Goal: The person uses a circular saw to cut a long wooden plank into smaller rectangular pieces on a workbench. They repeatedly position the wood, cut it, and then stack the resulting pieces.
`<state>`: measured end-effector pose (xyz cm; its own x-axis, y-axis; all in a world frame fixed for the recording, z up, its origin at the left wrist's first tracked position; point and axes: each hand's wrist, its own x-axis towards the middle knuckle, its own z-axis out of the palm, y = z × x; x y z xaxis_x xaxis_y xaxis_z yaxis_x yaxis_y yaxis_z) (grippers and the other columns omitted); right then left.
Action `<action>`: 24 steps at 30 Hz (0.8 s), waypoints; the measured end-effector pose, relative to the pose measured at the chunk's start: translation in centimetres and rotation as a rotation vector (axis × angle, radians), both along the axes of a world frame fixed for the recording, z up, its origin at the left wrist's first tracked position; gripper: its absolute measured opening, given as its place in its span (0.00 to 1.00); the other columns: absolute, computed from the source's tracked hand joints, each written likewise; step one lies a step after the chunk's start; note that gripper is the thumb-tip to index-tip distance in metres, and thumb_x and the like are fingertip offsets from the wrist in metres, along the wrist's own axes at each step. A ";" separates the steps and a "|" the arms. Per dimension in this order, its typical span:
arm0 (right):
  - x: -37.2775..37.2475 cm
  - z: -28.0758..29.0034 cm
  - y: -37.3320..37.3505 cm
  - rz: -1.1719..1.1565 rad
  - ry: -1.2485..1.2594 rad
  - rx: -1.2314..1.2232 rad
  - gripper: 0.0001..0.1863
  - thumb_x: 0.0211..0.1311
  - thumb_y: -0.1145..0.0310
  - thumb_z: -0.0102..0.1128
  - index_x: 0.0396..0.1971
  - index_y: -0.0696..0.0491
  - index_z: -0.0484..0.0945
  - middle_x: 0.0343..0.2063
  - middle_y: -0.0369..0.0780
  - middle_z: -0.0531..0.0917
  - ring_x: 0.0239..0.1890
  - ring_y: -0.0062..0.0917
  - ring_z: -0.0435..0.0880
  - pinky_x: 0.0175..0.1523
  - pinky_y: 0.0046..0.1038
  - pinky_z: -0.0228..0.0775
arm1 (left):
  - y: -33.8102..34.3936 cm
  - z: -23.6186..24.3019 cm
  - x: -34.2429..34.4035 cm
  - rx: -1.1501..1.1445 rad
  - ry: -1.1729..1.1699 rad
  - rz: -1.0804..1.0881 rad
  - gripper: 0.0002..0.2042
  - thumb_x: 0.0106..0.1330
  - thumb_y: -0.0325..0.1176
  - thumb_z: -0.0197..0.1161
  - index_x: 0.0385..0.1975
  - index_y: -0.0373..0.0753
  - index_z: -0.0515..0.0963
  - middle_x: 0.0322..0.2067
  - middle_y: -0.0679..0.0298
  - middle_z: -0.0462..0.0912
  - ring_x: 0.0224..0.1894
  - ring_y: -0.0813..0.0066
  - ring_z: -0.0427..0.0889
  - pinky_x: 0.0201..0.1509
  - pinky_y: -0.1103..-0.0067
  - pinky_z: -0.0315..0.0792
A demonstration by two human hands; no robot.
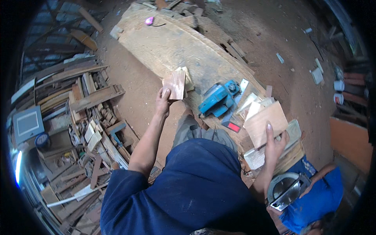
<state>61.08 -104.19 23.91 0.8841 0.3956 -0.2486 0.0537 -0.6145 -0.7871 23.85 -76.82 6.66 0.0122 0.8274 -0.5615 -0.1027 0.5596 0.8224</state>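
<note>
My left hand [163, 102] grips a small reddish-brown wooden board [175, 84], thumb on its face, held over the near left edge of the workbench [156, 47]. Pale wood pieces [189, 81] show just behind that board. In my right hand [275, 145] is a larger, squarish light-brown board [267, 120], with the thumb on its face and the fingers partly hidden behind it. Between the two hands lies a teal power planer [220, 98] on the bench. Beside it rests a try square [234, 124] with a metal blade and a dark, red-marked handle.
Several wood offcuts [250, 102] lie around the right-hand board. At the lower right a person in blue [313, 196] holds a circular saw [282, 190] close to my right forearm. A pink tape measure [149, 20] sits at the bench's far end. Scrap timber [94, 102] is heaped on the left.
</note>
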 end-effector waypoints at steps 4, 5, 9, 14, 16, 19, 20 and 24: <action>0.4 1.3 -0.2 0.016 0.078 -0.104 0.34 0.56 0.61 0.77 0.57 0.64 0.72 0.57 0.52 0.68 0.58 0.36 0.74 0.60 0.37 0.70 | 3.5 -4.3 -1.3 0.028 -0.115 0.050 0.31 0.72 0.35 0.63 0.70 0.34 0.56 0.57 0.53 0.76 0.52 0.64 0.83 0.51 0.69 0.83; 0.3 1.9 0.0 -0.013 0.133 -0.016 0.35 0.57 0.64 0.77 0.59 0.65 0.71 0.57 0.51 0.71 0.57 0.35 0.76 0.62 0.35 0.68 | 4.1 -5.1 -0.8 0.035 -0.140 0.073 0.32 0.72 0.35 0.63 0.70 0.34 0.56 0.57 0.53 0.76 0.52 0.65 0.82 0.51 0.69 0.83; 0.4 2.1 -0.1 0.000 0.260 0.164 0.33 0.58 0.69 0.74 0.60 0.64 0.69 0.56 0.49 0.76 0.57 0.33 0.77 0.65 0.32 0.65 | 4.4 -8.1 -1.3 -0.038 0.361 -0.160 0.27 0.71 0.39 0.62 0.66 0.38 0.65 0.57 0.57 0.77 0.53 0.65 0.81 0.52 0.67 0.79; 0.2 3.0 0.3 0.035 0.399 0.322 0.32 0.56 0.75 0.71 0.60 0.64 0.69 0.55 0.48 0.78 0.57 0.31 0.77 0.65 0.31 0.65 | 1.8 -8.4 0.3 0.279 1.053 -0.203 0.31 0.68 0.41 0.63 0.69 0.38 0.66 0.60 0.53 0.76 0.56 0.66 0.78 0.54 0.71 0.75; -0.9 4.8 1.3 0.045 0.436 0.326 0.34 0.56 0.76 0.70 0.62 0.65 0.68 0.56 0.48 0.78 0.57 0.31 0.78 0.65 0.31 0.66 | 0.2 -1.3 6.1 0.342 0.702 -0.380 0.32 0.69 0.49 0.62 0.67 0.36 0.67 0.59 0.50 0.77 0.61 0.62 0.75 0.62 0.67 0.71; -4.0 6.4 4.4 0.184 0.548 0.324 0.36 0.57 0.76 0.69 0.65 0.66 0.65 0.56 0.48 0.77 0.57 0.30 0.78 0.64 0.30 0.67 | -3.6 8.2 9.3 0.180 -0.150 -0.728 0.41 0.66 0.54 0.66 0.72 0.37 0.59 0.67 0.53 0.67 0.64 0.67 0.73 0.65 0.70 0.70; -4.9 6.4 5.4 0.241 0.579 0.321 0.37 0.57 0.76 0.69 0.66 0.66 0.64 0.57 0.48 0.77 0.57 0.29 0.78 0.64 0.30 0.68 | -4.5 12.1 10.3 -0.031 -0.501 -0.756 0.45 0.64 0.56 0.68 0.74 0.39 0.55 0.69 0.55 0.64 0.65 0.67 0.72 0.65 0.70 0.70; -6.0 5.4 7.3 0.393 0.531 0.297 0.34 0.60 0.73 0.69 0.65 0.64 0.66 0.57 0.46 0.77 0.58 0.27 0.76 0.63 0.28 0.69 | -4.1 13.1 9.2 -0.217 -0.523 -0.802 0.43 0.63 0.49 0.71 0.70 0.36 0.54 0.62 0.54 0.70 0.64 0.62 0.72 0.64 0.68 0.71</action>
<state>55.10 -96.87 29.31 0.4526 0.7768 -0.4378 -0.2100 -0.3844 -0.8990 33.08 -80.94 19.76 0.8158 0.3447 -0.4644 0.0520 0.7560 0.6525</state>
